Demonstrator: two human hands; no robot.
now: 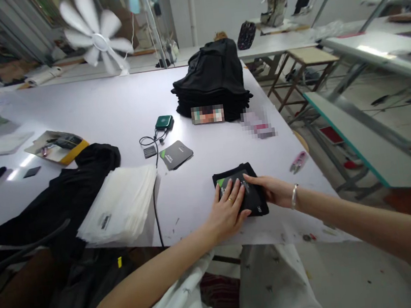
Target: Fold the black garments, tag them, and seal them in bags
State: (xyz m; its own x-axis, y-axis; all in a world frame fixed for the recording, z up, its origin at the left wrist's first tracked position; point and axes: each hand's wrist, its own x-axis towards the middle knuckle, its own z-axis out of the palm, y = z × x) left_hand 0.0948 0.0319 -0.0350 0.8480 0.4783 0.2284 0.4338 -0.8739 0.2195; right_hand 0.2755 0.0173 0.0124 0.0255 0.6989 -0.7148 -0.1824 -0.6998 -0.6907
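Observation:
A folded black cloth item (pixel 259 198) lies near the table's front edge, with a dark card (pixel 247 193) with a green corner on top of it. My left hand (pixel 229 205) lies flat across the card, fingers spread. At the right side, my right hand (pixel 271 189) grips the folded black cloth, its thumb on top of the card and its other fingers hidden beneath or behind the edge. More dark cards with a green corner (pixel 177 154) sit farther back to the left. Behind, a tall stack of black cloth items (pixel 214 74) stands on the table.
On the white table (pixel 196 199) are a stack of translucent bags (pixel 122 203), black fabric (pixel 82 178), a green device (pixel 164 123) with a cable, an open box (pixel 56 146) and pink snips (pixel 298 161). A white fan (pixel 100 42) stands behind. A person's dark-clothed leg shows lower left.

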